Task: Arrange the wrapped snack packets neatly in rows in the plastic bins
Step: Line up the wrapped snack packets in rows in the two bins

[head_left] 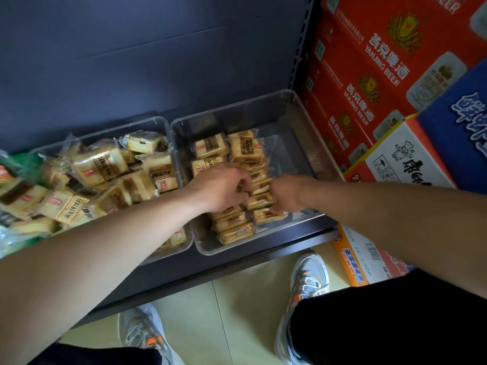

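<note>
Two clear bins share a dark shelf [276,248]: left bin [147,121] heaped, right bin [297,122] part-rowed. We find left grip [224,187] and right grip [288,193] both curled onto snack packets [259,200] in its near row. We judge them light, slippery, crushable; hold by the flat faces. Beer cartons [369,75] crowd rightward.

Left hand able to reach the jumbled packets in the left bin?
Probably yes: the left bin is open-topped, its jumbled packets lie uncovered; the left hand, gripping rowed packets, is right beside it.
</note>
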Demonstrator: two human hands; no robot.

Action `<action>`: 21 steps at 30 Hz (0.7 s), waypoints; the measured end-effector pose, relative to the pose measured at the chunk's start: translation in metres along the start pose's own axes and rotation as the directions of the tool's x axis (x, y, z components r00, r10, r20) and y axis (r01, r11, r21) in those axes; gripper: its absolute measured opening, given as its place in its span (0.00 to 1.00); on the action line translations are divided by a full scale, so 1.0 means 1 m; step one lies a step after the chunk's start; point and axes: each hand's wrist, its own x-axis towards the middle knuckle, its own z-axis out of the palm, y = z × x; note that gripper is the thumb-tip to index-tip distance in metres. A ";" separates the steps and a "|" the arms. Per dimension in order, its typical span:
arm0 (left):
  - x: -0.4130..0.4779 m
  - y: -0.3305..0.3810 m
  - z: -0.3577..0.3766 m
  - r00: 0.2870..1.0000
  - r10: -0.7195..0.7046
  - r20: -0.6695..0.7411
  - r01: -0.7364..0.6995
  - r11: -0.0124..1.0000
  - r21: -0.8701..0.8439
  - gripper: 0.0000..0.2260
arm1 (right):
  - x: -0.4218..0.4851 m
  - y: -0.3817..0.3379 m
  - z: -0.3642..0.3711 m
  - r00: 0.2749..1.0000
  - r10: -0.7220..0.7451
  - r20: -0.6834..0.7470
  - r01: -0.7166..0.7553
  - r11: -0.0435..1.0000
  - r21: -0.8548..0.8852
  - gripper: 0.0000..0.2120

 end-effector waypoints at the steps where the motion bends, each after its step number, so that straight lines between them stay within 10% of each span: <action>1: -0.009 -0.004 -0.007 1.000 -0.017 -0.005 0.017 1.000 0.002 0.08 | 0.000 -0.002 -0.004 1.000 -0.005 0.008 0.005 1.000 -0.007 0.12; 6: -0.072 -0.020 -0.041 0.984 -0.177 -0.004 0.177 0.984 0.004 0.09 | -0.016 -0.020 -0.039 0.999 0.046 0.024 -0.043 0.992 -0.122 0.10; 21: -0.225 -0.080 -0.081 0.829 -0.534 -0.164 0.486 0.834 -0.260 0.23 | -0.065 -0.155 -0.106 0.937 -0.102 -0.334 0.198 0.944 0.266 0.11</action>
